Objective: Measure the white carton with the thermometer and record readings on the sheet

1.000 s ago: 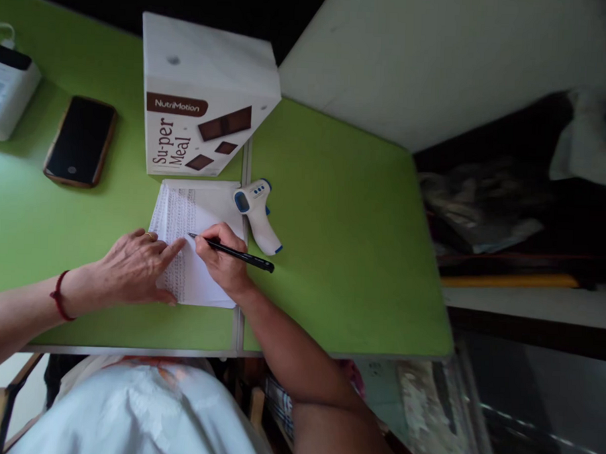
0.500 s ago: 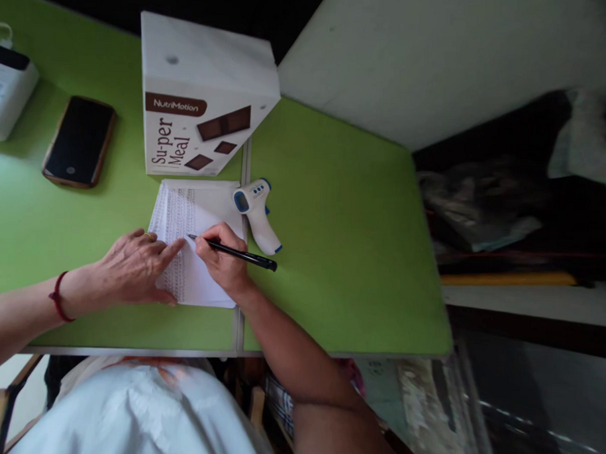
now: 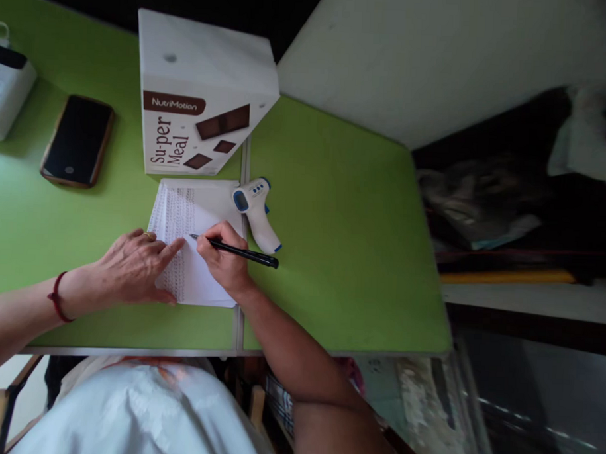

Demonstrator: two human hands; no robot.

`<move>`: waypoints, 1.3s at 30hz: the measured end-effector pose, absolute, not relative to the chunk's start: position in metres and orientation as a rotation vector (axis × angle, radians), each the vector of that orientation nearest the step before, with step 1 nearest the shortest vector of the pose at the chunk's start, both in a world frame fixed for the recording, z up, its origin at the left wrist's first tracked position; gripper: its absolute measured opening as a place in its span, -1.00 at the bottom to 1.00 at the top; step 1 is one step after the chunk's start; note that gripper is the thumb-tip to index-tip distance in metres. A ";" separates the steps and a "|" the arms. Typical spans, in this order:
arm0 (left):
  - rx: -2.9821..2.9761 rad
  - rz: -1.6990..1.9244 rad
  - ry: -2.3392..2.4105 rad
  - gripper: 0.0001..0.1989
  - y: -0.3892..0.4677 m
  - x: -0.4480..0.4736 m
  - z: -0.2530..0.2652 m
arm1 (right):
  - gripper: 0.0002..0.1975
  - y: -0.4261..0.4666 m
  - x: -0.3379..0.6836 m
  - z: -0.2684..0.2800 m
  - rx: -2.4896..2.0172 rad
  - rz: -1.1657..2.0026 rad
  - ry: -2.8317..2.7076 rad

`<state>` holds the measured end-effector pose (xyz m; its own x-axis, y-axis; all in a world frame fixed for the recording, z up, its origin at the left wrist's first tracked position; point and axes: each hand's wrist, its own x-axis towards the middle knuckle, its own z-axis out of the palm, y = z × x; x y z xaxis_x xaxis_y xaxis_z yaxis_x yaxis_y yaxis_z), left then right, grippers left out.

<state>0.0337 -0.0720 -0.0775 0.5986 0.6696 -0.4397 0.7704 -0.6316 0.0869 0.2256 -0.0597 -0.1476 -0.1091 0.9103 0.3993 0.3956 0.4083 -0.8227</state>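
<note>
W/ R hand (image 3: 225, 257) gripping pen (image 3: 252, 255), L hand (image 3: 130, 267) resting unclenched on paper (image 3: 204, 286), near side of box (image 3: 203, 91) on surface (image 3: 342, 255), apply steady L pressure so paper shouldn't slip mid-stroke.

Two hands (image 3: 135, 269); one pen (image 3: 252, 255); one handheld thermometer (image 3: 256, 211); one box (image 3: 209, 68); one phone (image 3: 78, 140); one bracelet (image 3: 56, 299); one ring (image 3: 149, 235); paper sheets (image 3: 201, 286), at least two, exact number unclear.
</note>
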 end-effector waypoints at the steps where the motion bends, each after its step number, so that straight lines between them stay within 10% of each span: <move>1: 2.558 -0.540 1.179 0.00 -0.072 0.034 -0.078 | -0.75 -0.060 0.226 -0.148 -1.150 0.670 -1.697; 39: 2.569 -0.512 1.198 0.01 -0.071 0.030 -0.078 | -0.82 -0.055 0.232 -0.149 -1.132 0.605 -1.646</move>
